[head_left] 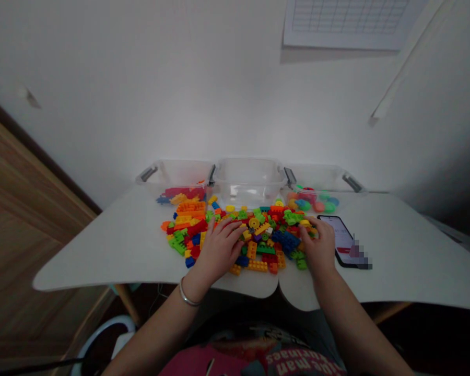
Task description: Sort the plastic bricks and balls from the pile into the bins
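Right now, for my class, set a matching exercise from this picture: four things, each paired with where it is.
Column 1
1. Silver bangle
2. Smartphone
3. Round coloured pieces
4. Left hand

Column 2
A. Resting on the plastic bricks
B. Inside the clear plastic bin on the right
C. Around the left wrist
D. Lying on the white table

Pairs: 1-C, 2-D, 3-B, 4-A
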Tool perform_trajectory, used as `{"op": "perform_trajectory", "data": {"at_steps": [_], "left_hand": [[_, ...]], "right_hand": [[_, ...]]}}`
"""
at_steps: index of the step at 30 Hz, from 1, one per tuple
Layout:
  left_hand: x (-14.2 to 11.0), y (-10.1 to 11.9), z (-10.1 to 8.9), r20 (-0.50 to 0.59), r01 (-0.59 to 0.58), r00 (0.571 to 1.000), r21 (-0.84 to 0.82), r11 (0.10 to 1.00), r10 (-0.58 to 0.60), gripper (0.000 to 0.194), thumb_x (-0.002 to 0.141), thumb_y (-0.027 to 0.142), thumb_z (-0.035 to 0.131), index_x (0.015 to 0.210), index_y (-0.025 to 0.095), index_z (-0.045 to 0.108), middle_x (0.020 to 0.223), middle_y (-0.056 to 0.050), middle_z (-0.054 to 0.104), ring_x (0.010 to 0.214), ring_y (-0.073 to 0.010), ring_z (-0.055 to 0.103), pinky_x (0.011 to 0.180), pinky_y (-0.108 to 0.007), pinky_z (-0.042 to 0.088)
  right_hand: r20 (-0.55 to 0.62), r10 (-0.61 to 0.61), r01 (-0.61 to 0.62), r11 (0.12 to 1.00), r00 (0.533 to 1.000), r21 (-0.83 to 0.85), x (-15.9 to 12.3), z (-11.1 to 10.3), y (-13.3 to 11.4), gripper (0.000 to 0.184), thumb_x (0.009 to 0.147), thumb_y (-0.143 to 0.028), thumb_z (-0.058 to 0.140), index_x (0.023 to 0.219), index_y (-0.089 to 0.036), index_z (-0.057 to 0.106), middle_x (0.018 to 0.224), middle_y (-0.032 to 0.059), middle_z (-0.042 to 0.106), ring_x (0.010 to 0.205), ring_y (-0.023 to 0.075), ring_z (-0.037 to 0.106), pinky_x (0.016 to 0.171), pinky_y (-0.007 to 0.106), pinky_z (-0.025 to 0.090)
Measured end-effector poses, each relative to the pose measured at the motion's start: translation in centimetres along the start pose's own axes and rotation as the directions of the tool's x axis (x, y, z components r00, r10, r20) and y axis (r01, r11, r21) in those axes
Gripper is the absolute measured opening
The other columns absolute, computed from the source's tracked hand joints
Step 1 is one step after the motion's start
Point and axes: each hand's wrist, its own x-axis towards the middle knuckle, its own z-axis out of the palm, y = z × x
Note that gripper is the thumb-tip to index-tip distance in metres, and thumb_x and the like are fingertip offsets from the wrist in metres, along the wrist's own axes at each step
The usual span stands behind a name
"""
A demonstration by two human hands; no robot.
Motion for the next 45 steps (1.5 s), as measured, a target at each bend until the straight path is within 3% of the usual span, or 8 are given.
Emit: {"op": "perform_trajectory", "data": {"at_steps": [8, 17, 22, 28, 36, 39, 42, 45], "left_hand": [[1.1, 1.1, -1.2, -0.018, 0.022, 0.999, -0.285, 0.958, -0.028, 0.043, 0.089, 0.028, 0.058, 0.131, 0.023, 0.056, 0.127, -0.009, 0.065, 0.118, -0.0247, 0.059, 0.104, -0.047, 0.046], [2.8, 2.8, -0.2, -0.017, 0.073, 0.996, -0.412, 0.908, -0.088, 0.040, 0.087, 0.032, 0.064, 0.126, 0.024, 0.060, 0.120, -0.006, 0.070, 0.109, -0.0235, 0.065, 0.099, -0.043, 0.051], [2.7, 2.9, 0.4, -0.009, 0.148, 0.985, -0.464, 0.873, -0.172, 0.041, 0.085, 0.030, 0.065, 0.125, 0.024, 0.059, 0.117, -0.005, 0.070, 0.100, -0.0210, 0.068, 0.091, -0.039, 0.055], [2.9, 2.8, 0.4, -0.006, 0.130, 0.990, -0.400, 0.907, -0.144, 0.042, 0.081, 0.029, 0.069, 0.122, 0.024, 0.063, 0.114, -0.006, 0.072, 0.102, -0.0238, 0.067, 0.094, -0.042, 0.053], [2.6, -0.1, -0.9, -0.122, 0.178, 0.961, -0.415, 0.892, -0.249, 0.037, 0.079, 0.027, 0.068, 0.116, 0.023, 0.062, 0.110, -0.006, 0.070, 0.100, -0.0228, 0.066, 0.091, -0.040, 0.054], [2.6, -2.2, -2.8, -0.316, 0.142, 0.897, -0.456, 0.879, -0.309, 0.037, 0.081, 0.027, 0.066, 0.117, 0.023, 0.058, 0.117, -0.006, 0.066, 0.105, -0.0208, 0.063, 0.092, -0.038, 0.053], [3.4, -4.8, -4.9, -0.590, 0.072, 0.728, -0.441, 0.895, -0.349, 0.040, 0.080, 0.030, 0.067, 0.118, 0.023, 0.055, 0.119, -0.006, 0.062, 0.107, -0.0204, 0.061, 0.094, -0.036, 0.051], [4.7, -7.9, -6.6, -0.737, 0.063, 0.544, -0.440, 0.896, -0.400, 0.046, 0.078, 0.030, 0.067, 0.121, 0.022, 0.052, 0.119, -0.007, 0.059, 0.106, -0.0195, 0.060, 0.094, -0.035, 0.050]], "right_hand": [[0.118, -0.101, 0.092, 0.993, 0.988, 0.077, 0.7, -1.0, -3.9, 0.027, 0.087, -0.046, 0.059, 0.096, -0.023, 0.069, 0.096, 0.0082, 0.071, 0.091, 0.0257, 0.063, 0.086, 0.043, 0.048], [0.207, -0.147, 0.116, 0.981, 0.967, 0.155, 0.2, -0.7, -6.6, 0.028, 0.086, -0.047, 0.062, 0.095, -0.023, 0.071, 0.092, 0.0078, 0.073, 0.088, 0.0253, 0.066, 0.084, 0.042, 0.050], [0.244, -0.214, 0.169, 0.967, 0.946, 0.193, 0.0, -0.8, -7.0, 0.021, 0.087, -0.041, 0.062, 0.096, -0.025, 0.071, 0.093, 0.0061, 0.073, 0.090, 0.0247, 0.065, 0.083, 0.042, 0.051], [0.262, -0.267, 0.217, 0.955, 0.928, 0.205, -0.4, -0.4, -6.7, 0.019, 0.089, -0.036, 0.059, 0.100, -0.025, 0.070, 0.095, 0.0055, 0.073, 0.093, 0.0240, 0.064, 0.086, 0.042, 0.051], [0.258, -0.243, 0.263, 0.964, 0.935, -0.045, -0.2, -0.8, -4.1, 0.025, 0.090, -0.030, 0.054, 0.110, -0.022, 0.067, 0.107, 0.0073, 0.072, 0.101, 0.0268, 0.062, 0.092, 0.045, 0.046], [0.210, -0.225, 0.249, 0.964, 0.951, -0.093, -0.4, -0.9, -3.4, 0.026, 0.091, -0.028, 0.051, 0.109, -0.020, 0.067, 0.105, 0.0079, 0.072, 0.100, 0.0265, 0.062, 0.091, 0.044, 0.045], [0.180, -0.251, 0.276, 0.952, 0.951, -0.129, -0.6, -0.9, -3.2, 0.025, 0.090, -0.027, 0.050, 0.108, -0.020, 0.066, 0.105, 0.0080, 0.072, 0.100, 0.0263, 0.062, 0.092, 0.044, 0.044], [0.169, -0.269, 0.290, 0.950, 0.948, -0.119, -0.5, -0.8, -2.9, 0.023, 0.089, -0.025, 0.050, 0.105, -0.021, 0.067, 0.104, 0.0075, 0.072, 0.099, 0.0256, 0.062, 0.093, 0.043, 0.043]]}}
